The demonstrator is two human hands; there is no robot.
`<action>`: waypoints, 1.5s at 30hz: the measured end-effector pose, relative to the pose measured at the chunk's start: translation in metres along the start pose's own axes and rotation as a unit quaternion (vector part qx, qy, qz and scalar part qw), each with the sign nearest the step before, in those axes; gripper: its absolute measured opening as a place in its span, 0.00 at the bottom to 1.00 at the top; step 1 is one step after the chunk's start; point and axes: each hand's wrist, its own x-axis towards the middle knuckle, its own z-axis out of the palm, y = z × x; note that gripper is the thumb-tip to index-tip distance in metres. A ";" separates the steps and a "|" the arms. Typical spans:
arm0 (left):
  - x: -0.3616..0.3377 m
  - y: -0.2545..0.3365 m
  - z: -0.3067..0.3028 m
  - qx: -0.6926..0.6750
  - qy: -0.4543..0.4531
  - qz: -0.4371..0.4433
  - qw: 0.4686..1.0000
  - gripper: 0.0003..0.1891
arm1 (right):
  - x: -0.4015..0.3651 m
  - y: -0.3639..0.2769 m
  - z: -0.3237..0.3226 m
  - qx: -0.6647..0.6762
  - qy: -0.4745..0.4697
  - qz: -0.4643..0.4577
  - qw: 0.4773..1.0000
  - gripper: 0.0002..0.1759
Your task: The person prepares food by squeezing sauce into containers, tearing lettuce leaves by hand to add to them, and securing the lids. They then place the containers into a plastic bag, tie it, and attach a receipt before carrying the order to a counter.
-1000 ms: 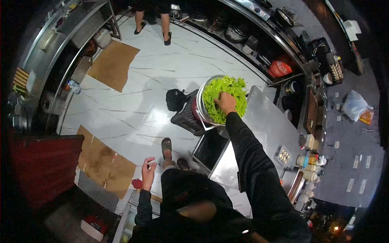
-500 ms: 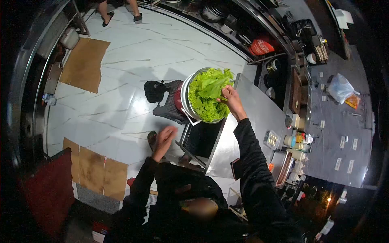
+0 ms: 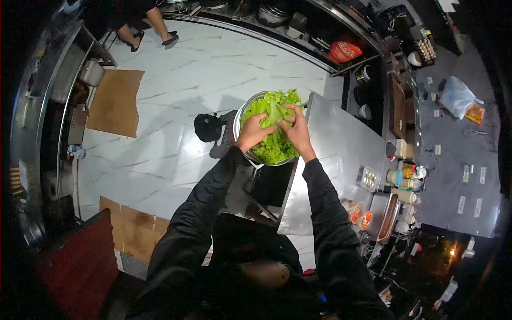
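Observation:
Green lettuce fills a round metal bowl in front of me, beside the corner of a steel counter. My left hand is over the bowl's left side, its fingers curled on a lettuce leaf. From the right, my right hand pinches the same leaf with thumb and fingers. Both hands are close together above the pile, and the leaf stretches between them. What lies under the lettuce is hidden.
The steel counter carries a clear tray of small pale items and several sauce bottles. A plastic bag lies on the grey worktop. Cardboard is on the tiled floor. Another person's feet stand at upper left.
My left hand has moved up and right from beside the bowl onto the lettuce leaf. My right hand has come slightly lower with the leaf. The view has shifted a little.

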 end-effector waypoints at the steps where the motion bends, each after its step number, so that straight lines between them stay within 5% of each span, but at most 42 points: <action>1: 0.001 -0.001 -0.002 -0.013 -0.002 0.000 1.000 0.21 | 0.002 0.001 0.001 -0.015 0.000 -0.009 1.000 0.29; 6: 0.000 0.003 -0.019 -0.217 -0.012 -0.151 0.964 0.20 | -0.003 -0.008 0.009 0.014 -0.009 0.018 1.000 0.26; 9: -0.004 0.002 -0.015 -0.305 0.049 -0.069 0.948 0.22 | 0.005 0.014 0.009 -0.033 -0.023 -0.075 0.996 0.19; 10: -0.005 0.003 -0.015 -0.277 0.027 -0.065 0.958 0.22 | 0.006 0.018 0.008 -0.066 -0.033 -0.122 0.990 0.18; 12: -0.008 0.006 -0.017 -0.221 -0.017 -0.057 0.973 0.23 | 0.003 0.007 0.008 -0.028 -0.074 -0.059 0.995 0.17; 15: -0.006 0.004 -0.005 -0.182 0.079 0.060 0.978 0.24 | 0.003 -0.001 0.012 -0.018 -0.087 -0.022 0.996 0.21; 19: -0.013 0.023 -0.014 -0.043 0.131 0.094 0.986 0.19 | 0.002 0.001 0.016 -0.054 -0.078 -0.042 0.995 0.23; 22: -0.016 0.024 -0.021 -0.040 0.110 0.099 0.988 0.17 | 0.000 0.000 0.017 -0.071 -0.074 -0.029 0.994 0.24; 26: -0.014 0.023 -0.031 0.074 0.073 0.216 0.971 0.22 | 0.005 -0.012 0.015 -0.066 -0.078 -0.037 0.994 0.23; 31: -0.017 0.032 -0.040 0.092 -0.057 0.167 0.980 0.27 | -0.008 -0.024 0.004 -0.060 -0.102 0.001 0.993 0.21; 36: -0.022 0.042 -0.044 0.163 -0.073 0.133 0.975 0.17 | -0.014 -0.007 0.004 -0.019 -0.133 -0.035 0.990 0.19; 40: -0.022 0.005 -0.034 0.142 -0.058 0.130 0.979 0.14 | -0.026 0.010 0.015 -0.098 -0.064 -0.148 0.982 0.23; 43: -0.018 -0.009 -0.033 0.142 -0.063 0.121 0.980 0.13 | -0.030 0.020 0.025 -0.200 0.001 -0.133 0.971 0.21; 45: -0.022 0.003 -0.024 0.173 -0.076 0.102 0.977 0.13 | -0.027 0.020 0.022 -0.258 -0.054 -0.105 0.959 0.21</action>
